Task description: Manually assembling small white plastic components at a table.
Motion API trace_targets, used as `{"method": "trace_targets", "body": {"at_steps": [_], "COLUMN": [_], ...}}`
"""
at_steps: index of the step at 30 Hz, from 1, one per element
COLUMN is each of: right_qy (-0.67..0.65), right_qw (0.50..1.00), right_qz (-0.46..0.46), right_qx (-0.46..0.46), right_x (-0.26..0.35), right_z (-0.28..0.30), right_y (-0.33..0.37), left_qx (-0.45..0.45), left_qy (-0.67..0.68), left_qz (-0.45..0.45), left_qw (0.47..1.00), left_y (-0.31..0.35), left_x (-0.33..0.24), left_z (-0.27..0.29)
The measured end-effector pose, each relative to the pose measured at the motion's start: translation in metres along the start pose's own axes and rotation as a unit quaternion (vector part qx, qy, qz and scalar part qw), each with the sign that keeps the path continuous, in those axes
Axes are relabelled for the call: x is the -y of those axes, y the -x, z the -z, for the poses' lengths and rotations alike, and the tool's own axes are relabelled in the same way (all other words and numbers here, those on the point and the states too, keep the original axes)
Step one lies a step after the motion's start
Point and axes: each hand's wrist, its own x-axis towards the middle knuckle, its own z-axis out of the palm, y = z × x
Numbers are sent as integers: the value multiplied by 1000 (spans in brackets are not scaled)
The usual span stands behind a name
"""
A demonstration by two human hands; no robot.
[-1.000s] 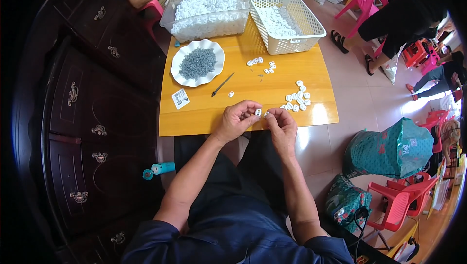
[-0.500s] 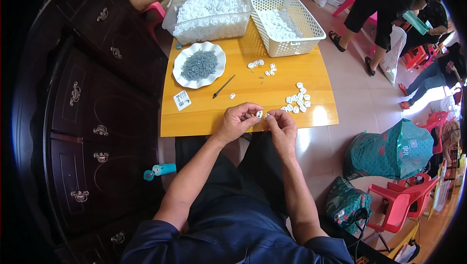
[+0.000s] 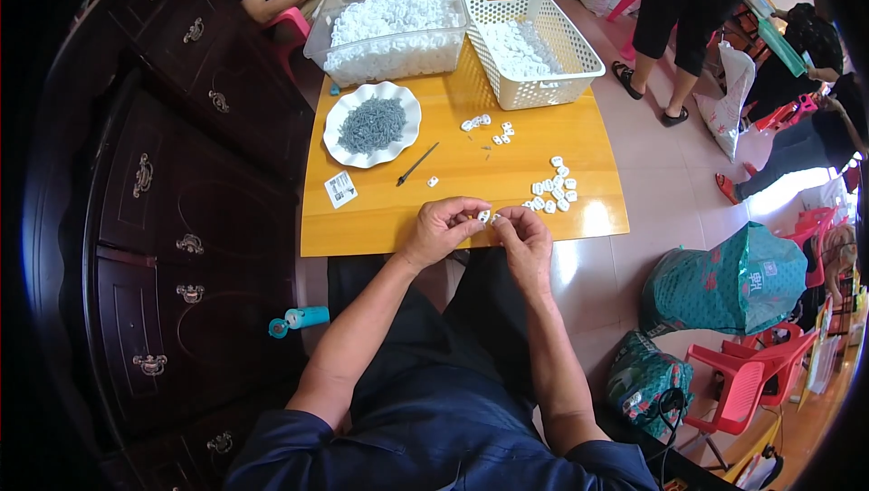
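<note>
The small, white, rounded piece (image 3: 484, 216), apparently plastic, is pinched between thumb and forefinger of the left hand (image 3: 442, 228), above the near edge of the yellow-orange wooden surface (image 3: 362, 236). The right hand (image 3: 524, 233) is just beside it, thumb and forefinger drawn nearly together; a pale speck shows at the tips, but whether it is gripped cannot be told. Similar loose white pieces (image 3: 556, 189) lie to the right; a white scalloped plate (image 3: 409, 143) of slim grey plastic-looking parts (image 3: 372, 125) stands farther off, to the left. Assessment: the held piece is probably very light, stiff and smooth, liable to slip or spin under uneven pressure, and unlikely to break. The sound hold is a fingertip pinch on opposite outer edges, clear of the dark spots on its face, which may be openings.
</note>
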Motion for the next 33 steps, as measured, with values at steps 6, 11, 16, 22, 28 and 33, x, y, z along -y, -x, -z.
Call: {"method": "trace_targets", "body": {"at_steps": [6,11,16,22,28,33], "right_qy": [-18,-40,-52,-65,-71,-71], "right_qw": [1000,999,998,998,996,993], "right_qz": [-10,-14,-20,-15,-31,-60], "right_qx": [8,4,-3,18,45,70], "right_x": [3,3,4,-5,-4,-1], "right_z": [-1,-2,-5,-4,0,3], "right_y": [1,1,3,1,0,0], "left_qx": [0,-1,9,5,24,31], "left_qy": [-7,0,-27,-15,-20,-57], "left_qz": [2,2,3,-5,-30,-69], "left_qw": [1000,1000,1000,1000,999,995], "left_y": [0,0,1,1,-1,-3], "left_x": [0,0,-4,-2,-3,-2], "left_z": [1,0,0,-2,0,0]}}
